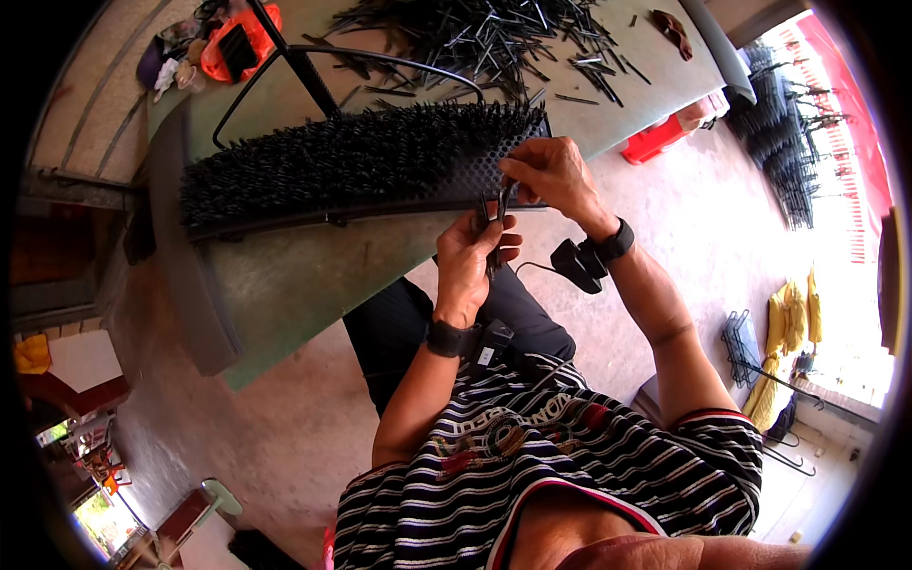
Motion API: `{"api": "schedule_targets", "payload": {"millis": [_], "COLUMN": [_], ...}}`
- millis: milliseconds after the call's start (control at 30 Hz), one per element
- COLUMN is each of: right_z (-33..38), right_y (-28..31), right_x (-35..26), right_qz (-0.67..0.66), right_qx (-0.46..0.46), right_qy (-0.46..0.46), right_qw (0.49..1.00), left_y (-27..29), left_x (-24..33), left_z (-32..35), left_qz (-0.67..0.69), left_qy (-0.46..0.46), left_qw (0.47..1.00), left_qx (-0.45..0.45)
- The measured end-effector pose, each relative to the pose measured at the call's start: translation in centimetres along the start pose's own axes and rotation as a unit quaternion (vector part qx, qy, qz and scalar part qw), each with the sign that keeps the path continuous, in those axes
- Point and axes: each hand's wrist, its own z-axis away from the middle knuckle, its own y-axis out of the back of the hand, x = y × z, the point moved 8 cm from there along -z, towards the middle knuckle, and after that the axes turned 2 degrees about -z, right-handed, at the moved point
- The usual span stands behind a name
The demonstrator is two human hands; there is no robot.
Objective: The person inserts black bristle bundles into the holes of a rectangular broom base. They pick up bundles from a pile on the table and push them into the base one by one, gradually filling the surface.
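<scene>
In front of me on the table lies a long perforated panel (pixel 483 179), its holes showing at the right end. Slim black stick-like pieces (pixel 332 157) stand densely packed over the rest of it. My left hand (pixel 464 271), below the panel's right end, is closed round a few similar black sticks (pixel 492 214). Just above, my right hand (pixel 556 180) pinches with thumb and forefinger at the upper end of a dark stick, beside the bare holes. Exactly where that stick's tip rests is too small to tell.
A heap of loose black sticks (pixel 475 43) covers the far part of the green table (pixel 285 299). Black metal tubing (pixel 380 59) rises behind the panel. An orange bag (pixel 249 43) lies far left. Off the table's right side is a red stool (pixel 655 141). A black device (pixel 578 266) hangs at my right wrist.
</scene>
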Motion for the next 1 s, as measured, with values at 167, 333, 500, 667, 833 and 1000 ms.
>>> {"api": "schedule_targets", "payload": {"millis": [167, 333, 500, 667, 833, 1000], "right_z": [-0.6, -0.2, -0.6, -0.8, -0.9, 0.1], "right_y": [3.8, 4.2, 3.6, 3.1, 1.3, 0.7], "right_x": [-0.3, -2.5, -2.3, -2.4, -3.9, -2.4], "right_qz": [-0.122, 0.012, 0.074, 0.121, 0.321, 0.243], "right_qx": [0.172, 0.276, 0.265, 0.253, 0.181, 0.092], "right_qy": [0.074, 0.201, 0.234, 0.258, 0.389, 0.208], "right_qw": [0.975, 0.940, 0.932, 0.924, 0.845, 0.943], "left_y": [0.7, 1.0, 1.2, 1.8, 1.6, 1.0], "left_x": [-0.1, -0.2, -0.1, -0.2, 0.0, 0.5], "left_z": [-0.3, -0.1, -0.1, 0.0, 0.1, -0.1], "left_qz": [-0.022, 0.011, 0.000, -0.020, -0.010, -0.010], "left_qy": [-0.025, -0.020, -0.016, -0.012, -0.008, -0.027], "left_qw": [0.999, 0.999, 0.999, 0.999, 0.998, 0.998], "left_qx": [-0.001, 0.029, 0.032, 0.049, 0.057, 0.056]}}
